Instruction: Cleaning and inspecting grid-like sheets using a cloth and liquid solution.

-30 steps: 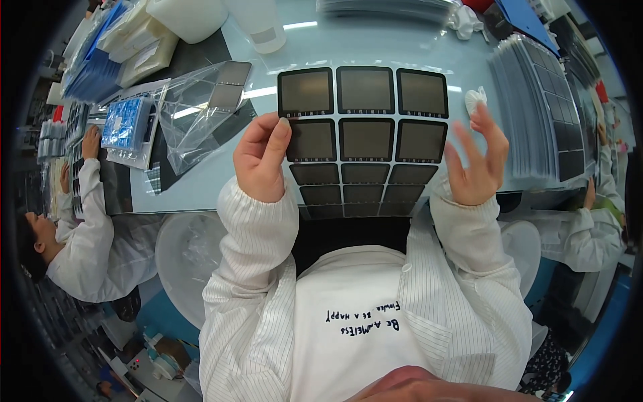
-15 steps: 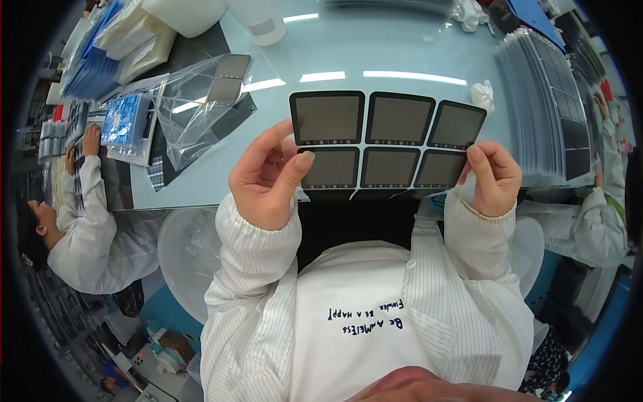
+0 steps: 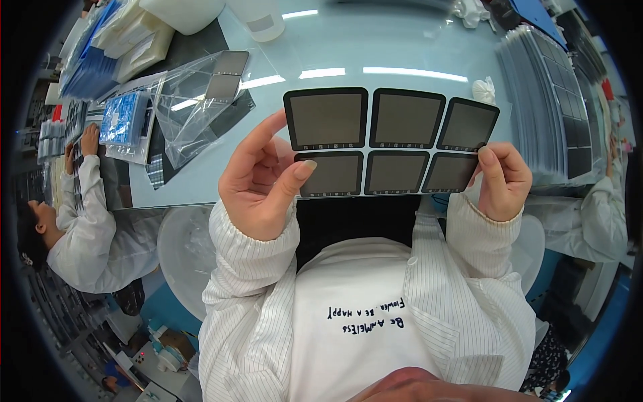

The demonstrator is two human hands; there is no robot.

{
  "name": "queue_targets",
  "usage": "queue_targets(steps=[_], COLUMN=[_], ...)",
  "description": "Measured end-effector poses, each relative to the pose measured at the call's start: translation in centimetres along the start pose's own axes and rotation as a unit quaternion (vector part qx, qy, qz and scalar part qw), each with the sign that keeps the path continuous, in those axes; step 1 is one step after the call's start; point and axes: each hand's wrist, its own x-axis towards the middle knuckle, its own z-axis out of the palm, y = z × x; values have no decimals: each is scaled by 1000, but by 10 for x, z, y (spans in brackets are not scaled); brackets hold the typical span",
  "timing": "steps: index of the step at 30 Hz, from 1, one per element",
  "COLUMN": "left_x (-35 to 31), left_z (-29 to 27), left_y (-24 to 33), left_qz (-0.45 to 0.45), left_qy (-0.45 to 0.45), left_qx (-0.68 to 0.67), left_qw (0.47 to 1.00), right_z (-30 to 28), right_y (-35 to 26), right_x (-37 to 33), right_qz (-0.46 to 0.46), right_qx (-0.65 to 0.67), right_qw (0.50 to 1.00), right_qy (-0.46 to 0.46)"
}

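Observation:
Between my two hands is a clear film sheet [image 3: 407, 119] carrying several dark grey, black-bordered rectangular panels in two rows. It is held up over the near edge of the table. My left hand [image 3: 258, 177] pinches the sheet's left edge, its thumb on the near face and the fingers behind. At the right edge, my right hand [image 3: 504, 177] grips it between thumb and fingers. The sheet's lower part hangs in front of the dark gap below the tabletop.
On the right stands a tall stack of panel sheets [image 3: 536, 107] beside a crumpled white wad [image 3: 483, 90]. Left lie clear plastic bags [image 3: 191, 114] and a blue packet [image 3: 125, 119]. A white cup [image 3: 262, 23] stands at the back. A co-worker [image 3: 84, 228] sits at far left.
The sheet has come slightly nearer and looks larger. My left hand has shifted a little left and down, and my right hand a little right. Both keep their grip.

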Motion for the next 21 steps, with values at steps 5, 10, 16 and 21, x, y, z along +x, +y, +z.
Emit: queue_targets(steps=[5, 10, 16, 21], left_x=[0, 1, 3, 3], left_z=[-4, -12, -18, -19], left_y=[-1, -7, -11, -11], left_qz=[2, 19, 30, 36], left_qy=[10, 25, 30, 41], left_qx=[7, 9, 12, 14], left_qw=[1000, 999, 999, 998], right_z=[6, 13, 20, 22], right_y=[-5, -9, -15, -14], right_x=[-1, -3, -3, -5], right_qz=[-2, 3, -4, -19], right_qx=[-3, 18, 38, 41], right_qw=[1000, 1000, 999, 999], right_qy=[7, 5, -7, -3])
